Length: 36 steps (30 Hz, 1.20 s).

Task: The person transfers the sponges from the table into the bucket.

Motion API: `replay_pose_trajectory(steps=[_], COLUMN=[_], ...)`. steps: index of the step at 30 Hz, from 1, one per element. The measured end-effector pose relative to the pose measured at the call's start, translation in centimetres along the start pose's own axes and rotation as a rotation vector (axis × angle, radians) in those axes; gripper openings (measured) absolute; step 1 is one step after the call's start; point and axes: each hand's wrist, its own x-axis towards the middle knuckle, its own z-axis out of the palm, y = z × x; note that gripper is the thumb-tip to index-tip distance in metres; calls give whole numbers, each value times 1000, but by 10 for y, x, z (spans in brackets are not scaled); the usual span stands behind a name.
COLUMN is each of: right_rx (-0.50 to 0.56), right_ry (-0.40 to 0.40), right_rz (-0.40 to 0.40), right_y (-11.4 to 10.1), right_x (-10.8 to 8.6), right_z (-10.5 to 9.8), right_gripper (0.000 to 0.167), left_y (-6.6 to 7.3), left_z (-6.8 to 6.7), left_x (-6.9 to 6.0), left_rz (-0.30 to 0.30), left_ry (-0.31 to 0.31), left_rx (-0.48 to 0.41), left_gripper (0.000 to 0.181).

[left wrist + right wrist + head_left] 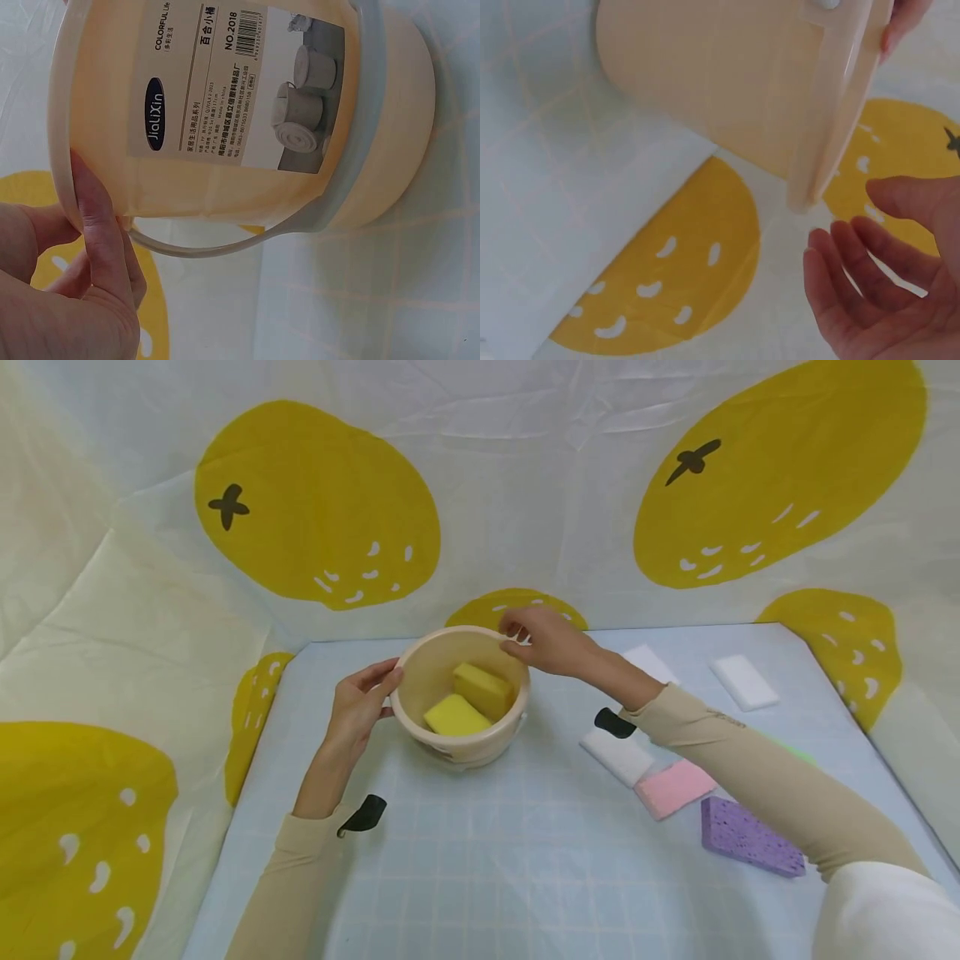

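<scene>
Bucket [431, 668] of cream plastic sits toward the far side of a pale blue gridded tablecloth [480, 877], with two yellow sponges [458, 717] inside, one leaning at the right wall. The left hand [356, 703] grips the left side of its rim between thumb and fingers. The right hand [551, 642] is at the far right of the rim, fingers loosely bent, holding nothing; the right wrist view shows a gap between fingertips and rim. A JiaLiXin label [247, 90] covers part of the bucket's outer wall, and the handle [202, 252] hangs down. To the right lie three white pads [617, 756], a pink sponge [675, 787], a purple sponge [752, 837] and something green [795, 750], mostly hidden by the sleeve. Lemon-printed sheeting [517, 527] stands behind.
</scene>
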Motion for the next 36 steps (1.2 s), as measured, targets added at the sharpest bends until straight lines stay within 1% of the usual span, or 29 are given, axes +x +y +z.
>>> replay_pose_trajectory(steps=[8,13,25,30,36], right_rx=[38,48,59,55,53], right_ry=[4,3,7,19,12], right_rz=[84,125,161,160,181], right_y=[10,19,41,52,62], right_x=[-19,-29,-54,-66,-80], right_z=[-11,-15,-17,-15,-11], right_gripper=[23,24,26,24,26], left_y=[-1,-2,-2,-1,-1], left_z=[-1,-1,-2,-1,-2], left_x=[0,1,2,2,2], left_rz=[3,4,17,14,23], left_ry=[-7,-6,-4,-4,-14], left_rx=[-7,-7,-4,-3,-14], left_gripper=[44,43,44,44,44])
